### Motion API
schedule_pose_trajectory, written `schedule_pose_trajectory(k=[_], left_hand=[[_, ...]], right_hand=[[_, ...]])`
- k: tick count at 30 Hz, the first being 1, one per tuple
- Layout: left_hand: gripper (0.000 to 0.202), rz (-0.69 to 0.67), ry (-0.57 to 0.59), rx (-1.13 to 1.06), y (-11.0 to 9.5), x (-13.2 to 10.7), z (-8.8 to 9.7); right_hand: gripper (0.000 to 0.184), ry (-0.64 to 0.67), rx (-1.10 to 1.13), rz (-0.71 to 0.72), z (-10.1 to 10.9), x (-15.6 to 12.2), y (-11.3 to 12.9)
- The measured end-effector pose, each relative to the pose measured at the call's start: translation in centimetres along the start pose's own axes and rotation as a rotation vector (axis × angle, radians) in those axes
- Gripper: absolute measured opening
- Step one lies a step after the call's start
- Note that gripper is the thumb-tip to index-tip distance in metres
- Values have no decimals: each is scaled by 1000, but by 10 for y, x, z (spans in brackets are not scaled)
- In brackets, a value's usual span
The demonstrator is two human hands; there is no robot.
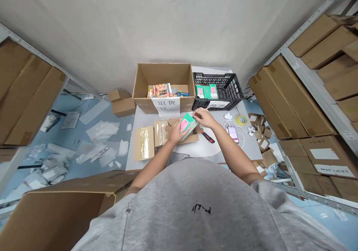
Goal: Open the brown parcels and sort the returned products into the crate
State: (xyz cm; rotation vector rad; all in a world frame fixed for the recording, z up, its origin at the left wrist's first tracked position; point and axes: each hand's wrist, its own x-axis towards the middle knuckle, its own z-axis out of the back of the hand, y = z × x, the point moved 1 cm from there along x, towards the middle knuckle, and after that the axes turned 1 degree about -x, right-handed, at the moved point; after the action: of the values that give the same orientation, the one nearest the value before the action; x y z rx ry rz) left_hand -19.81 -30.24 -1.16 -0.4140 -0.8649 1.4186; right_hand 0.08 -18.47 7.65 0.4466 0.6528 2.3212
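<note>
- Fingers first: those of the right hand (203,117) lie pressed together, curled over the top corner of a green-and-pink retail box (187,126). The left hand's (175,132) fingers wrap the box's lower side, though from here I can't tell whether they're spread.
- Between both hands, the box sits tilted over the open flaps of a small cardboard carton (190,139).
- Just left lie two film-wrapped cardboard packets (144,143).
- A red-and-black utility knife (208,137) lies just right, apart from both hands, with a smartphone (233,134) and a roll of yellow tape (241,120) further along the white table (246,148).
- Ahead, a black plastic crate (223,80) holds similar green boxes (207,92), beside a large open carton (163,74).
</note>
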Motion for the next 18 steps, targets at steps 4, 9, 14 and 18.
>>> schedule_pose_trajectory(k=[4, 9, 14, 18], left_hand=[[70, 26, -23, 3, 1, -1, 0], [70, 29, 0, -2, 1, 1, 1], [66, 36, 35, -51, 4, 1, 1], [68, -7, 93, -32, 7, 1, 1]], right_hand=[[27, 10, 179, -77, -3, 0, -12], [21, 71, 405, -196, -6, 4, -25], [42, 201, 550, -201, -13, 7, -33], [43, 375, 628, -226, -15, 7, -43]])
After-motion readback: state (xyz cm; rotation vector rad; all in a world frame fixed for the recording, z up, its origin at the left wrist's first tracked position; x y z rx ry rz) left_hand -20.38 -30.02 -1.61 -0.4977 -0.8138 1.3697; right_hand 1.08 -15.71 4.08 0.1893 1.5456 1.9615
